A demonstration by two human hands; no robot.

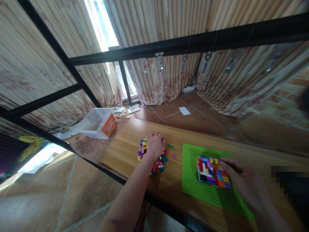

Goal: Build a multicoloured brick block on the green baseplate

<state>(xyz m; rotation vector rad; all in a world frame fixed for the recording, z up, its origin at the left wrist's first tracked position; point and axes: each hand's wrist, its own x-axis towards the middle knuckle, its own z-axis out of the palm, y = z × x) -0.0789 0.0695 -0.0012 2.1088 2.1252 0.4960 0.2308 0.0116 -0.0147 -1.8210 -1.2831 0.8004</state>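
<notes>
- Green plastic plate (189, 174), flat, square-cornered and covered in rows of small round studs, lies on the surface (120, 148), smooth wood with a visible grain.
- Slab (210, 170) of glossy bricks in many colours, with a white patch near its left side: it is over the plate; whether it is attached there, I cannot tell.
- Right hand (235, 167): partly closed, thumb and bent fingers gripping the slab's right edge.
- Left hand (155, 145): palm down, fingers curled over the pile (159, 165) of small bricks; whether it has hold of one, I cannot tell.
- Loose bricks (174, 156), green and pink, lie between pile and plate.
- Bin (94, 115): clear plastic, open-topped, with an orange label (109, 125); something yellow-green shows inside, too blurred to name.
- Pleated cloth curtains (166, 19) hang behind, above the tiled floor (198, 112).
</notes>
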